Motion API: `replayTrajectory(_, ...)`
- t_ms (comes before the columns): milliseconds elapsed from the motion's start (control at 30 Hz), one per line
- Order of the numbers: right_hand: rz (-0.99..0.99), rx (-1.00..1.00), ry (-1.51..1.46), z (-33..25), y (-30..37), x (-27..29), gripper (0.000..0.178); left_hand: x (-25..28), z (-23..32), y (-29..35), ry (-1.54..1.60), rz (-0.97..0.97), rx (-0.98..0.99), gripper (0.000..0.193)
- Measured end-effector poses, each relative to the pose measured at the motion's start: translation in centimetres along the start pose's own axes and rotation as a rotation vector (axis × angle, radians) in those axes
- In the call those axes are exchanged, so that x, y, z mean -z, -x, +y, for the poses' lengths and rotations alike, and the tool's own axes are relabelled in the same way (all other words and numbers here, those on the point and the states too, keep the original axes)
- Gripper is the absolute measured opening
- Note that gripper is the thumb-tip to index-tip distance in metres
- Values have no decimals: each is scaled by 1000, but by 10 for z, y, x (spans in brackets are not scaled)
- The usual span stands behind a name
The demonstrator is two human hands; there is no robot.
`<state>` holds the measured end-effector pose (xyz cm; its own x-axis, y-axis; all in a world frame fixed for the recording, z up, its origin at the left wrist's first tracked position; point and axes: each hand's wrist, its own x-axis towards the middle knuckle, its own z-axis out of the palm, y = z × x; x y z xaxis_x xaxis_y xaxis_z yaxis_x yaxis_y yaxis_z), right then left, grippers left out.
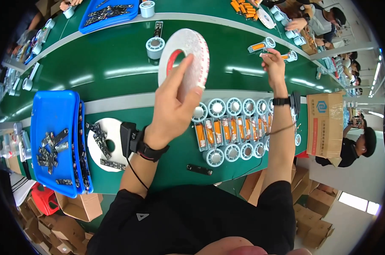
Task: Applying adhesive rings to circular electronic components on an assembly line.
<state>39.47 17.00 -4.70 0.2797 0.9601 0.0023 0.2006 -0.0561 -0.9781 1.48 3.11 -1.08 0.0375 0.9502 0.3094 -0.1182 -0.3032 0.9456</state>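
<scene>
My left hand [173, 104] grips a large roll of white tape [195, 51] with red print along its rim, lifted above the bench. Its thumb lies near the roll's lower edge, and fingers reach over the red core. Farther right, my right hand [274, 70] is raised with its fingertips pinched around a small white piece [262, 55], perhaps a bit of tape. Between my arms, light-blue round-ended housings [216, 157] lie in a row with orange battery cells [226, 129] in them. A dark circuit board strip [199, 170] rests nearest my body.
Stacked blue trays [39, 127] with circuit boards stand left. Beside them lies a white disc [94, 159] bearing boards. Another blue tray [90, 25] and a round housing [155, 47] are across the green belt [116, 55]. A cardboard box [324, 127] stands right; co-workers sit beyond.
</scene>
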Motion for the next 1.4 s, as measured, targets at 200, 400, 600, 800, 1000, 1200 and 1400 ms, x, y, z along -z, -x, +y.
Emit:
replayTrajectory(200, -95, -2, 349, 19, -73, 5, 41, 0, -6, -1, -128, -104, -47, 62)
replayTrajectory(400, -164, 35, 532, 43, -101, -11, 40, 10, -14, -5, -164, -64, 33, 62)
replayTrajectory(600, -170, 275, 1039, 47, -115, -17, 49, 8, -16, -4, -203, -78, 37, 63)
replayTrajectory(800, -188, -80, 1121, 14, -128, -11, 47, 14, -13, -8, -264, -77, 15, 63)
replayTrajectory(1000, 47, 327, 1269, 23, -119, -3, 24, 21, -7, -8, -266, -61, 19, 62)
replayTrajectory(1200, -155, 697, 1625, 11, -86, -49, 35, 29, 1, -9, -288, 79, -68, 60)
replayTrajectory(1400, -186, 958, 1764, 2, -61, -62, 38, 39, 16, -9, -292, 82, -120, 64)
